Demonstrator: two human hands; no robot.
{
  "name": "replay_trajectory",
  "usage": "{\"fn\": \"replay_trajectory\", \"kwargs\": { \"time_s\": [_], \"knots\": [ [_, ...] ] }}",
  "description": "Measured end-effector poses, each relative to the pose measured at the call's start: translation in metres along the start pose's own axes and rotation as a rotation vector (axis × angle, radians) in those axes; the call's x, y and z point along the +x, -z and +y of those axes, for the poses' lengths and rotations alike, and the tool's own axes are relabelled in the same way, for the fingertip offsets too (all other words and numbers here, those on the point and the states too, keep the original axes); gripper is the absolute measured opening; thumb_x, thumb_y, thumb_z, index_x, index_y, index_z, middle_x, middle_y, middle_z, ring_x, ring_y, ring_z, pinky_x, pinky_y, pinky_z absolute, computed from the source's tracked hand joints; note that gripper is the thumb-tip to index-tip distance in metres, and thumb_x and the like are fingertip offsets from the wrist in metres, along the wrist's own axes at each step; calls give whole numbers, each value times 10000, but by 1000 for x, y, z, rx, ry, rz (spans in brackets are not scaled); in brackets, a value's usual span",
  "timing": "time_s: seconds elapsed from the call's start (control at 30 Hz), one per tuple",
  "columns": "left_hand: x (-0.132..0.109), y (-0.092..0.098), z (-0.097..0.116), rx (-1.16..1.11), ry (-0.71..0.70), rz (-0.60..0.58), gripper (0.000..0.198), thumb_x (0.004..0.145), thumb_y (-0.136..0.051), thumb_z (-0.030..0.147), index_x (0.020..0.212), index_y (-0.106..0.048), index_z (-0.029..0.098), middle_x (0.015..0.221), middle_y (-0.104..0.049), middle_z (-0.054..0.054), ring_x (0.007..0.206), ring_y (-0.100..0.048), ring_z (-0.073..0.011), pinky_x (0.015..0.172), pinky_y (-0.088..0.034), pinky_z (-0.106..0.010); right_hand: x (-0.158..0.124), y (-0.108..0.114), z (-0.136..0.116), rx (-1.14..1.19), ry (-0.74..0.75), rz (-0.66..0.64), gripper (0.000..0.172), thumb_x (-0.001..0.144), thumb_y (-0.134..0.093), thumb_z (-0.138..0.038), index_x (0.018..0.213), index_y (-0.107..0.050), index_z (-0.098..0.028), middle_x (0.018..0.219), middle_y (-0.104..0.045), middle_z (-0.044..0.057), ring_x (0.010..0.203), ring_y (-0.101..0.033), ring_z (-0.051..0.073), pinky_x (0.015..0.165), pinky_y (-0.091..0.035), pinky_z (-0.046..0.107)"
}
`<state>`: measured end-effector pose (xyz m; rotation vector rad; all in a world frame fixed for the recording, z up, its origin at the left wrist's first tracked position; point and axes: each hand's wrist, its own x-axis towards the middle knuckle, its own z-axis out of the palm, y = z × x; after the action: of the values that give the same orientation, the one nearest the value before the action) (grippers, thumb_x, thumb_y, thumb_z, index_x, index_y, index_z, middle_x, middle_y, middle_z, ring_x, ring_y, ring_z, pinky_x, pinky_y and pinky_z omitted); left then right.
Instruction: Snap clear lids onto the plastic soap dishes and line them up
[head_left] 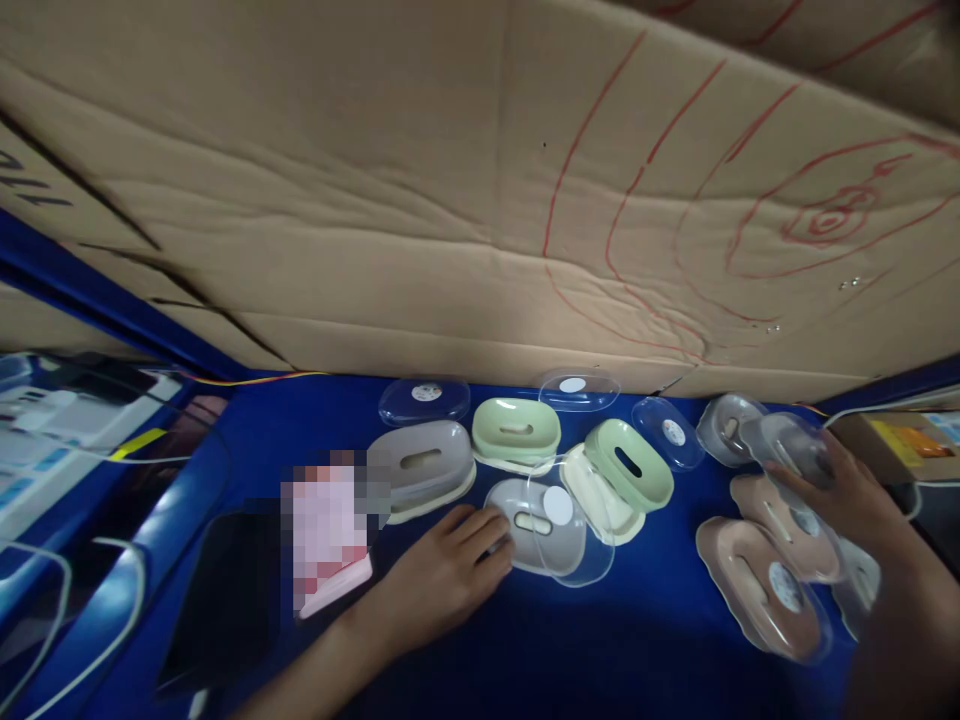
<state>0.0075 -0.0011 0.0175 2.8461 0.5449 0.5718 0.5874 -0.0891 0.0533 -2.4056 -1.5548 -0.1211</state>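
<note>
My left hand (457, 565), fingers curled together, touches the left edge of a grey oval dish (525, 525) near the middle. A clear lid (589, 550) with a round white sticker overlaps that dish's right side. On the right, my right hand (844, 490) has its fingers around a clear lid (787, 440) above several pink dishes (769, 590). Two green dishes (516, 425) and another grey dish (424, 455) sit on cream bases behind my left hand.
Clear lids (424, 400) lie along the cardboard wall (375, 200). A pink packet (330, 540) and a dark flat object (221, 590) are at the left. Cables (131, 600) run down the left edge. A cardboard box (900, 445) stands at the far right.
</note>
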Motion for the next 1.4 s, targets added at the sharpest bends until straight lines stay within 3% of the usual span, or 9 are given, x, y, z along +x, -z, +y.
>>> {"fn": "replay_trajectory", "kwargs": {
  "time_s": [0.1, 0.37, 0.53, 0.63, 0.77, 1.0, 1.1, 1.2, 1.4],
  "knots": [
    [1, 0, 0, 7, 3, -29, 144, 1056, -539, 158, 1131, -661, 167, 1183, -705, -114, 1149, -675, -270, 949, -541, -409, -7, -4, -27, -26, -61, -49, 1020, 779, -717, -784, 1605, -415, -267, 1420, -603, 245, 1351, -569, 547, 1061, -511, 748],
    [4, 0, 1, 48, 25, 13, 163, 1075, -521, 174, 1137, -671, 172, 1193, -716, -110, 1184, -671, -272, 983, -526, -416, -25, -12, -211, 343, 606, -233, 768, 1026, -613, -505, 1694, -279, -327, 1693, -421, 117, 1556, -426, 346, 1240, -432, 575],
    [3, 1, 0, 30, 24, 25, 169, 1066, -531, 164, 1150, -676, 177, 1154, -722, -103, 1149, -680, -267, 968, -531, -408, -11, -16, -229, 245, 646, 21, 513, 1061, -584, -422, 1564, -522, -345, 1615, -528, 102, 1551, -427, 359, 1246, -370, 640],
    [2, 1, -2, 10, 26, 18, 161, 1057, -551, 158, 1160, -672, 175, 1147, -723, -103, 1150, -679, -259, 971, -532, -395, -20, -14, -237, 279, 789, -145, 470, 1065, -582, -355, 1534, -556, -356, 1486, -657, 71, 1427, -578, 309, 1180, -477, 555],
    [2, 0, -2, -4, 32, 23, 152, 1054, -559, 157, 1160, -666, 173, 1151, -720, -106, 1164, -672, -256, 978, -529, -393, -24, -17, -265, 278, 897, -291, 505, 1092, -522, -340, 1595, -490, -359, 1592, -579, 54, 1492, -525, 293, 1218, -444, 567],
    [5, 3, -2, -11, 41, -11, 135, 1072, -541, 185, 1129, -663, 177, 1125, -712, -86, 1124, -682, -249, 961, -535, -395, 15, -33, -307, 232, 979, -438, 399, 1099, -524, -405, 1474, -609, -296, 1417, -713, 71, 1353, -633, 274, 1159, -456, 537],
    [5, 2, -2, -24, 39, 2, 120, 1067, -558, 188, 1127, -661, 185, 1125, -712, -83, 1116, -682, -235, 966, -533, -383, 22, -29, -317, 188, 970, -417, 358, 1113, -484, -431, 1352, -683, -253, 1192, -792, 81, 1143, -719, 274, 1083, -473, 523],
    [3, 0, -3, -34, 35, 20, 128, 1069, -559, 199, 1150, -658, 195, 1145, -713, -88, 1128, -676, -229, 984, -529, -380, 22, -13, -306, 204, 931, -250, 373, 1115, -475, -412, 1397, -655, -248, 1250, -775, 96, 1167, -709, 273, 1071, -476, 484],
    [1, -2, -3, -15, 33, 4, 128, 1059, -569, 186, 1149, -661, 192, 1170, -711, -98, 1162, -661, -242, 997, -515, -384, 45, 8, -181, 15, 339, 245, 431, 1078, -470, -458, 1328, -705, -198, 1235, -755, 198, 1106, -734, 313, 978, -525, 452]
  ]
}}
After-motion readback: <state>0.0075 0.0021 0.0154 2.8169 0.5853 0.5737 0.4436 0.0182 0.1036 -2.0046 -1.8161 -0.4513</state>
